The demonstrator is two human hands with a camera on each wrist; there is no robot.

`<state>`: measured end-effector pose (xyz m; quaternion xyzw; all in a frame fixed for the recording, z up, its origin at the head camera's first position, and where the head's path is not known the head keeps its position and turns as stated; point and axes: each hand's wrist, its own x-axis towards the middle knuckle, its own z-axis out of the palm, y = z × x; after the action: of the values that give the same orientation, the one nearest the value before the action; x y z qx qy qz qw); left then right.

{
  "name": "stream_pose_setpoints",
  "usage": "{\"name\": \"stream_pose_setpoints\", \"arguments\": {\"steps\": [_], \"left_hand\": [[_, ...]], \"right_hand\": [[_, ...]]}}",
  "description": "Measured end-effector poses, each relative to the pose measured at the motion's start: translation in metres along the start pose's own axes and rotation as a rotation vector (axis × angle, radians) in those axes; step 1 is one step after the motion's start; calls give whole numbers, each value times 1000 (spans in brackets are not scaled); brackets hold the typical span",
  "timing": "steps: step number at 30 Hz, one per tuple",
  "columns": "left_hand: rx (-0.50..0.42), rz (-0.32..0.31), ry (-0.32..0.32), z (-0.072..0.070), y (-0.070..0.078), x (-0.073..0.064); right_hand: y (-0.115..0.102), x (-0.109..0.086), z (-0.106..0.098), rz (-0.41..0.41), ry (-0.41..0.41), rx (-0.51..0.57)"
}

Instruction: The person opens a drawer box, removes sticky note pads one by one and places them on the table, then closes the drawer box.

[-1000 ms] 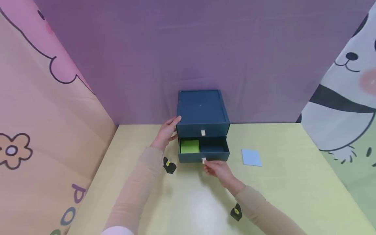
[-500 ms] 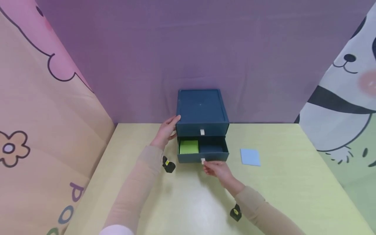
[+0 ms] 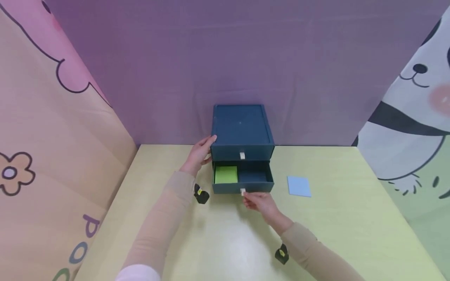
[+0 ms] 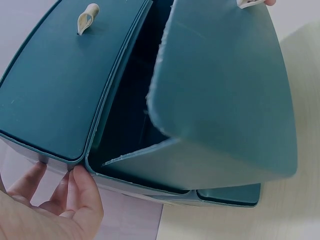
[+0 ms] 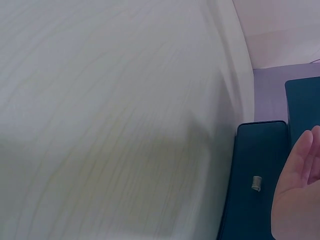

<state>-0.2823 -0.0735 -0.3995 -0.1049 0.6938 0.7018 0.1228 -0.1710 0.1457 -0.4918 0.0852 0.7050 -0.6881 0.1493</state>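
Note:
A dark blue desktop drawer cabinet [image 3: 240, 125] stands against the purple backdrop. Below its closed top drawer [image 3: 225, 152], a pulled-out drawer [image 3: 225, 189] holds a light green square, like a sticky note pad [image 3: 226, 174], in its left compartment. Its right compartment shows a dark bottom. At the cabinet's left side, my left hand [image 3: 198, 155] rests its fingertips on the side wall, also seen in the left wrist view. My right hand [image 3: 259, 203] pinches the small white pull tab [image 3: 243, 191] of the pulled-out drawer. Another drawer front [image 5: 257, 150] with its own tab shows in the right wrist view.
A light blue paper square [image 3: 299, 186] lies on the pale yellow table [image 3: 337, 218], right of the cabinet. Black pieces with yellow marks [image 3: 201, 194] show beside each forearm. Printed cloth panels [image 3: 49, 156] hem the table in at left and right.
The head view has shifted slightly. Both hands keep their places, the left at the cabinet's side and the right on the pull tab, with the drawer out by about the same amount.

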Motion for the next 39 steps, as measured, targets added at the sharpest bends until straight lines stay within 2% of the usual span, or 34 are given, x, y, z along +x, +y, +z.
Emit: {"name": "stream_pose_setpoints", "arguments": {"steps": [9, 18, 30, 39], "left_hand": [[13, 7, -3, 0, -1, -1], [-2, -3, 2, 1, 0, -1], [4, 4, 7, 0, -1, 0], [10, 6, 2, -1, 0, 0]], "right_hand": [[4, -3, -1, 0, -25, 35], [7, -6, -6, 32, -129, 88], [1, -14, -11, 31, -190, 74], [5, -15, -12, 39, -199, 50]]}}
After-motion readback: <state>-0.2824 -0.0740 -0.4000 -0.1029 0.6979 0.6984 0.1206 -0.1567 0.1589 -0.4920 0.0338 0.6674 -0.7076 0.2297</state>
